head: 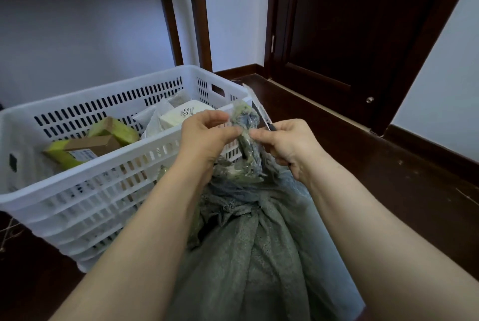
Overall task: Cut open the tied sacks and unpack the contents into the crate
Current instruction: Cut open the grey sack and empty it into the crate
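At the sack's mouth, head view: I am working on the tied neck (246, 136) of the grey-green sack (248, 256), which is standing between my forearms, just beside the near wall of the white crate (116, 87).
Step in hand: I am judging this to be the cutting of the tie. The neck is bunched shut, so nothing from this sack is coming out yet.
Left hand: my left hand (204, 134) is pinching the twisted neck from the left, fingers curled round it, in front of the crate's near wall.
Right hand: my right hand (287, 144) is gripping the dark handle of the knife (255, 104), fingers clenched round it. Thumb and forefinger are reaching toward the neck, but I cannot tell whether they are touching it.
Blade: it is pointing up and away from me, rising just beside the neck on its right.
Doing it well: I am thinking the left hand should be pulling the neck taut and upward, so the blade is meeting only the tie and not the cloth or what is inside. The edge should be travelling away from my left fingers, which are sitting near it.
Risk: the material looks soft and crumpled, so it may be folding under the blade rather than parting.
Crate: it is holding a white box marked 2002 (181, 116), green-and-yellow packs (114, 129) and a brown carton (96, 144).
Floor: sack and crate are both resting on dark wooden boards (375, 178).
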The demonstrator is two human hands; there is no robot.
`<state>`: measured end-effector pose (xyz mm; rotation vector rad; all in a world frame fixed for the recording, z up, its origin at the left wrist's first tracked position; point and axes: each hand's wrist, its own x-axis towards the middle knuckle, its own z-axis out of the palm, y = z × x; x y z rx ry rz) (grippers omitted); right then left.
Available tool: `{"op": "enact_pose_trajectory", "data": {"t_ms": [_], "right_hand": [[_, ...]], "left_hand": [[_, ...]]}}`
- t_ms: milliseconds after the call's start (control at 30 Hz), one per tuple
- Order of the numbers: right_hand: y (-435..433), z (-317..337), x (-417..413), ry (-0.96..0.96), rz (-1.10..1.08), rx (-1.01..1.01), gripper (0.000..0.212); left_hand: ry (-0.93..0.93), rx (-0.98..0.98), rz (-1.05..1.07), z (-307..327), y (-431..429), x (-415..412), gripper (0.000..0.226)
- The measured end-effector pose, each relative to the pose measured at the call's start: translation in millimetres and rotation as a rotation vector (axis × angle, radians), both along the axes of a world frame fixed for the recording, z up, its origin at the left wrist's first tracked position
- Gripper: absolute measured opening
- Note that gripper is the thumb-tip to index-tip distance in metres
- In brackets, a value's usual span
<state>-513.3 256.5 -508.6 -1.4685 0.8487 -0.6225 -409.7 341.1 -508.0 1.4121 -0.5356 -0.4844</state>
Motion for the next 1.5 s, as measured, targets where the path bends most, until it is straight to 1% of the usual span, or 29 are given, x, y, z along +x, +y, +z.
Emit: {"op": "enact_pose_trajectory", "data": {"t_ms": [67, 133, 167, 200, 267, 300, 400, 467, 533, 633, 667, 733, 767, 800, 833, 867, 933, 967, 1000, 1033, 1067, 1100, 1133, 1167, 1233, 1300, 1333, 1400, 1500], "right_hand": [[-0.7, 1.4, 1.0, -0.040, -0.029, -0.034, 0.017], [-2.4, 2.2, 2.3, -0.054, -0.055, -0.107, 0.017], [-2.8, 2.1, 2.9, -0.060, -0.064, -0.144, 0.018], [-3.2, 1.2, 3.8, -0.065, -0.069, -0.178, 0.019], [-3.4, -0.7, 6.2, -0.064, -0.078, -0.216, 0.022], [-4.6, -1.7, 7.4, -0.057, -0.093, -0.224, 0.023], [-15.9, -2.8, 5.6, -0.044, -0.209, -0.178, 0.016], [-25.5, -2.0, -1.7, -0.093, -0.243, -0.098, 0.011], [-27.3, -2.4, -7.8, -0.097, -0.171, -0.068, 0.012], [-22.0, 0.1, -8.0, -0.123, -0.062, -0.053, 0.014], [-20.1, 0.8, -6.3, -0.130, -0.044, -0.055, 0.014], [-18.1, 0.5, -3.8, -0.138, -0.037, -0.058, 0.015], [-17.2, -0.2, -3.3, -0.143, -0.035, -0.054, 0.015], [-16.4, -1.7, -3.3, -0.144, -0.026, -0.048, 0.016], [-15.4, -3.1, -4.3, -0.137, -0.009, -0.038, 0.019], [-14.5, -3.5, -6.3, -0.114, 0.011, -0.026, 0.028], [-14.1, -3.5, -11.3, 0.013, 0.051, -0.040, 0.055], [-14.1, -3.7, -13.2, 0.080, 0.074, -0.057, 0.057], [-13.6, -4.1, -14.2, 0.114, 0.090, -0.060, 0.049], [-13.1, -4.5, -14.5, 0.110, 0.085, -0.049, 0.037], [-12.3, -4.9, -13.4, 0.086, 0.061, -0.035, 0.025], [-11.8, -5.0, -12.2, 0.059, 0.030, -0.027, 0.019], [-11.8, -4.9, -10.7, 0.039, -0.001, -0.024, 0.018], [-12.2, -4.6, -9.3, 0.022, -0.031, -0.018, 0.018], [-12.5, -3.1, -8.0, -0.032, -0.077, 0.029, 0.021], [-12.4, -1.8, -8.4, -0.114, -0.104, 0.118, 0.024], [-12.3, -1.3, -8.3, -0.151, -0.111, 0.164, 0.024], [-13.7, -0.9, -8.1, -0.216, -0.118, 0.254, 0.021], [-17.1, -0.2, -7.7, -0.295, -0.133, 0.347, 0.019]], "left_hand": [[-0.006, 0.058, 0.022, 0.8, -1.9, -0.9, 0.040], [0.021, 0.133, -0.023, 1.3, -4.5, -4.4, 0.057], [0.054, 0.135, -0.049, 1.7, -5.2, -7.7, 0.057], [0.083, 0.122, -0.066, 2.0, -5.8, -11.0, 0.050], [0.111, 0.088, -0.055, 2.1, -6.9, -14.2, 0.024], [0.125, 0.075, -0.036, 2.6, -6.0, -13.4, 0.020], [0.165, 0.053, -0.001, 5.4, 0.5, -2.0, 0.015], [0.113, 0.078, 0.002, 5.6, 5.0, 7.0, 0.013], [0.023, 0.141, -0.012, 3.3, 7.5, 10.6, 0.013], [-0.037, 0.222, -0.066, 1.5, 4.6, 4.2, 0.012], [-0.044, 0.259, -0.092, 0.5, 3.8, 1.7, 0.019], [-0.051, 0.318, -0.150, -1.8, 2.4, 0.0, 0.044], [-0.058, 0.329, -0.178, -1.5, 1.9, -1.1, 0.049], [-0.071, 0.312, -0.194, -1.6, 1.5, -2.5, 0.044], [-0.091, 0.281, -0.182, -1.2, 1.1, -4.2, 0.033], [-0.103, 0.248, -0.141, -0.3, 1.1, -4.4, 0.023], [-0.047, 0.151, -0.071, 1.3, 1.2, -3.0, 0.017], [0.007, 0.105, -0.069, 1.2, 1.0, -2.0, 0.019], [0.040, 0.087, -0.082, 0.5, 0.5, -1.3, 0.028], [0.026, 0.118, -0.096, -1.2, 0.3, -1.3, 0.042], [-0.031, 0.189, -0.107, -2.9, 0.1, -1.1, 0.056], [-0.113, 0.263, -0.131, -3.1, 0.8, -1.6, 0.067], [-0.184, 0.316, -0.171, -2.0, 1.8, -3.1, 0.075], [-0.231, 0.353, -0.223, 0.4, 2.7, -5.2, 0.076], [-0.289, 0.404, -0.291, 0.5, 2.8, -6.5, 0.060], [-0.312, 0.410, -0.290, -2.1, 1.8, -5.5, 0.024], [-0.288, 0.394, -0.281, -2.2, 1.6, -4.6, 0.015], [-0.166, 0.337, -0.240, -1.0, 1.5, -1.6, 0.010], [0.008, 0.245, -0.159, 2.6, 2.5, 2.9, 0.015]]}}
